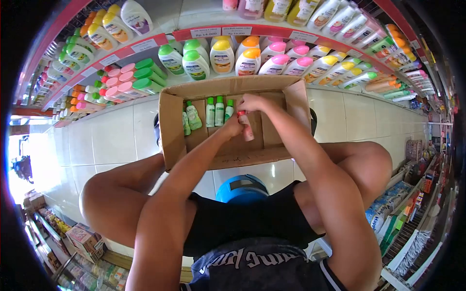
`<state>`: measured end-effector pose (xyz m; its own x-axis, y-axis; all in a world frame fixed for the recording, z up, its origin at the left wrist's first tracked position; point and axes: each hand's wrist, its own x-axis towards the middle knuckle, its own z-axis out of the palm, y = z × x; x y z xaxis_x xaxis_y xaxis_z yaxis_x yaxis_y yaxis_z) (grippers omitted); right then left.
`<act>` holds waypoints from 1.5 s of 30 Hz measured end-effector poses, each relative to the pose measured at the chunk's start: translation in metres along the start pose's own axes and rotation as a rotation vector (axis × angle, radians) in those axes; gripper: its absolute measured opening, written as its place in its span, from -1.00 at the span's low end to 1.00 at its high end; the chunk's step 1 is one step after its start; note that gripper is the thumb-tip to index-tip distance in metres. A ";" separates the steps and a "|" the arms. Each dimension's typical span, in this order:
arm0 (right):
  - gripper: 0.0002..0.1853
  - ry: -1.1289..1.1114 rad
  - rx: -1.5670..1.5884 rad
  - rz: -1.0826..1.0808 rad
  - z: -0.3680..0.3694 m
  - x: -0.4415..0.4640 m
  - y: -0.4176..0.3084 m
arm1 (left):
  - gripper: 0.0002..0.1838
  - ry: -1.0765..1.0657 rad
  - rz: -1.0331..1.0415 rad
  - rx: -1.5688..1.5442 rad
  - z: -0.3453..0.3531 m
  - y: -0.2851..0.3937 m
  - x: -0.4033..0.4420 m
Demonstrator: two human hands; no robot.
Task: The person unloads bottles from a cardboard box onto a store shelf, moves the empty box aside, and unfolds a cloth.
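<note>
An open cardboard box (187, 145) sits between my knees. Inside it, my left hand (234, 127) is closed around a pink bottle with a red cap (248, 132), which tilts toward me. My right hand (250, 103) is just beyond the cap, its fingers curled together; whatever they pinch, if anything, is hidden. Beside my left hand stands a small green bottle (229, 107). Two slim green bottles, one of them nearer the middle (219, 112), are to its left. A pale green bottle (193, 117) leans by the box's left side with another bottle (186, 124) partly behind it.
Shelves ahead hold rows of bottles, including a yellow-capped bottle (222, 57) and pink-capped ones (274, 64). A red shelf edge with price tags (205, 33) runs above the lower row. Under me is a blue stool (228, 190). More goods, including a mop head (414, 247), line the right.
</note>
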<state>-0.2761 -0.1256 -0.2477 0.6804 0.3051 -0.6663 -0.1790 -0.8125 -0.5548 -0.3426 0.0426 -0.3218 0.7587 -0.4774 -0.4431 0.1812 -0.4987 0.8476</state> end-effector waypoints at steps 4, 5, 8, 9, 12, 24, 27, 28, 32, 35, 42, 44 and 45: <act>-0.72 0.045 0.009 -0.392 -0.068 -0.033 -0.063 | -0.42 -0.050 -0.260 -0.324 -0.070 0.146 -0.052; -0.72 0.066 0.004 -0.439 -0.089 -0.052 -0.088 | -0.43 -0.047 -0.271 -0.421 -0.082 0.164 -0.056; -0.70 0.120 -0.079 -0.553 -0.143 -0.088 -0.144 | -0.39 -0.062 -0.044 -0.452 -0.128 0.233 -0.098; -0.70 0.177 -0.068 -0.581 -0.155 -0.113 -0.167 | -0.39 -0.095 0.018 -0.468 -0.142 0.250 -0.110; -0.71 0.421 -0.186 -0.820 -0.192 -0.165 -0.219 | -0.44 0.113 0.277 -0.043 -0.191 0.274 -0.105; -0.82 0.872 -0.118 -0.857 -0.214 -0.258 -0.287 | -0.66 0.573 0.802 0.353 -0.258 0.387 -0.099; -0.84 0.839 0.007 -0.756 -0.211 -0.261 -0.292 | -0.67 0.555 0.755 0.315 -0.263 0.390 -0.082; -0.85 0.822 0.061 -0.736 -0.212 -0.261 -0.291 | -0.67 0.530 0.742 0.302 -0.265 0.391 -0.075; -0.85 0.945 -0.138 -0.726 -0.234 -0.223 -0.271 | -0.62 0.521 0.745 0.371 -0.269 0.380 -0.051; -0.83 1.036 -0.336 -0.752 -0.244 -0.208 -0.260 | -0.57 0.557 0.689 0.545 -0.270 0.380 -0.044; -0.85 1.100 -0.439 -0.691 -0.260 -0.181 -0.245 | -0.50 0.568 0.649 0.489 -0.265 0.365 -0.020; -0.85 1.082 -0.417 -0.634 -0.259 -0.178 -0.247 | -0.49 0.562 0.711 0.442 -0.263 0.361 -0.011; -0.84 1.131 -0.465 -0.597 -0.259 -0.177 -0.247 | -0.49 0.558 0.708 0.442 -0.264 0.360 -0.008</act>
<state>-0.1684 -0.1076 0.1367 0.8153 0.2781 0.5079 0.4463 -0.8606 -0.2453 -0.1181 0.0578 0.0635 0.8072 -0.4174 0.4175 -0.5882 -0.5093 0.6282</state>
